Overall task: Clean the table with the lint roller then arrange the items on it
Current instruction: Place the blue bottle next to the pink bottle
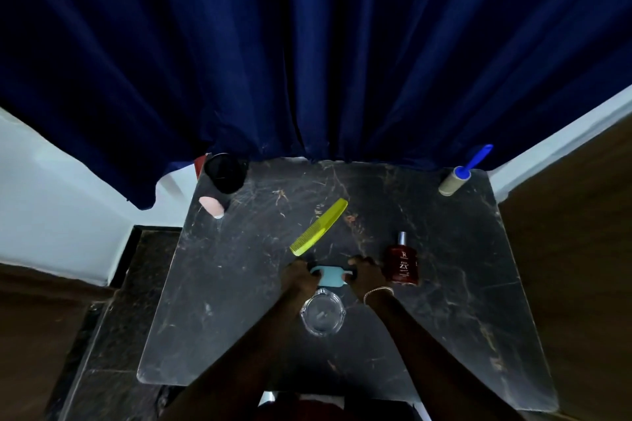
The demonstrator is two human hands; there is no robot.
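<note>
Far to the left of the left hand, at the table's back corner, a black cup stands with a pink tube lying just in front of it. A yellow-green comb lies slantwise just beyond that hand. Both hands are curled shut on the two ends of a small light-blue holder, left hand on its left tab, right hand on its right; it looks light, stiff plastic, easily pinched by those tabs. Between the wrists sits a clear glass ashtray, heavy and breakable in my judgement. Just right of the right hand stands a dark red perfume bottle, fragile, best gripped round its body. The lint roller lies far off at the back right corner, blue handle outward.
</note>
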